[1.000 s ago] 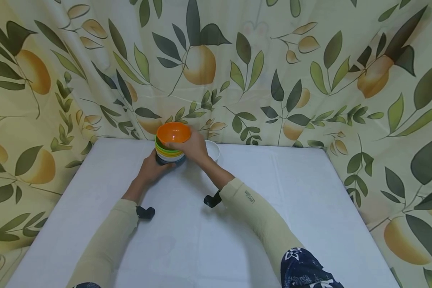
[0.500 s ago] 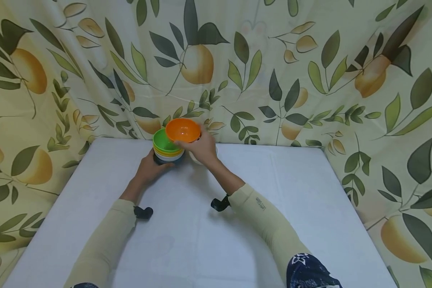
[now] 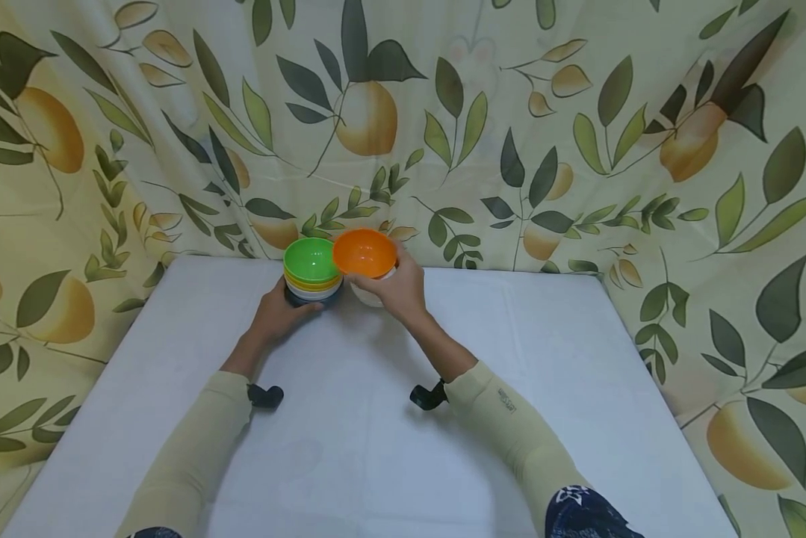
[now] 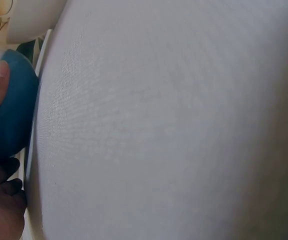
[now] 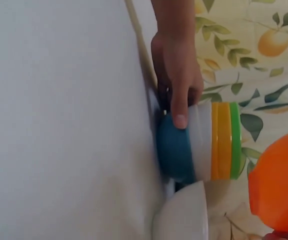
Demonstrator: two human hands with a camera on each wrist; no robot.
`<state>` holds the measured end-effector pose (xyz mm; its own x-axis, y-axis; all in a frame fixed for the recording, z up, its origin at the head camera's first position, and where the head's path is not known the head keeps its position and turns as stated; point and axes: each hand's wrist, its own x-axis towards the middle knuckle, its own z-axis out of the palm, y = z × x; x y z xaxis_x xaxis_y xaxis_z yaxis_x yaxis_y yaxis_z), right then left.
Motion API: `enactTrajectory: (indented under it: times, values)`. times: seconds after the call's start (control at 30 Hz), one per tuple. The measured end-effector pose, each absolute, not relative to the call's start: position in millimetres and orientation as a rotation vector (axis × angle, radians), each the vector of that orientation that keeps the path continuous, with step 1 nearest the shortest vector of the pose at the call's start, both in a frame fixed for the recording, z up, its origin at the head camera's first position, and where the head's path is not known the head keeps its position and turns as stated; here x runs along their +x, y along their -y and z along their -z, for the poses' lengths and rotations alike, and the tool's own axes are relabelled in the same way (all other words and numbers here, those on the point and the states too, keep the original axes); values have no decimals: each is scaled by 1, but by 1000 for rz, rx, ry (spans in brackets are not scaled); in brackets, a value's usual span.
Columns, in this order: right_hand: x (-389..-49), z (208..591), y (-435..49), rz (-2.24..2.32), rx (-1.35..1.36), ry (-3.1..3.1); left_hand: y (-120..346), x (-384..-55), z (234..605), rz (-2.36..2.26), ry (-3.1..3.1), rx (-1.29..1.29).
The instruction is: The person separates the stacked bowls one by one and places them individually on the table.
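My left hand (image 3: 278, 312) grips the bottom of a bowl stack near the table's far edge, thumb against the blue bowl (image 5: 174, 152). Nested above the blue one are a white bowl (image 5: 200, 142), yellow layers (image 5: 221, 142) and a green bowl (image 3: 310, 259) on top. Just right of the stack, my right hand (image 3: 405, 290) holds an orange bowl (image 3: 364, 254) by its side, raised with its mouth facing up. Below it a separate white bowl (image 5: 184, 215) stands on the table, partly hidden by the hand and orange bowl in the head view.
A white cloth covers the table (image 3: 349, 448), whose far edge runs close behind the bowls. Behind it hangs a curtain (image 3: 470, 149) printed with fruit and leaves. A small dark camera (image 3: 429, 396) sits at the right wrist.
The orange bowl has been lifted off the stack and carried right, above the separate white bowl, uncovering the green bowl. My left hand stays on the stack.
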<state>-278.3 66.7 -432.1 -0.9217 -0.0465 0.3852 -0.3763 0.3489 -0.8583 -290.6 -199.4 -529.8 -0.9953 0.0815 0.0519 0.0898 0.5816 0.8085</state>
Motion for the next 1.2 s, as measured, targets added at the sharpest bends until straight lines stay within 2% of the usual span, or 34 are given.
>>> enactTrajectory:
  times: [0.37,1.2]
  values:
    - [-281,448,-104,-1575,244,2308,202,-293,531,1430,2798,-131]
    - [-287,482,-154,-1489,-158,2324,200,-293,533,1433,2789,-139]
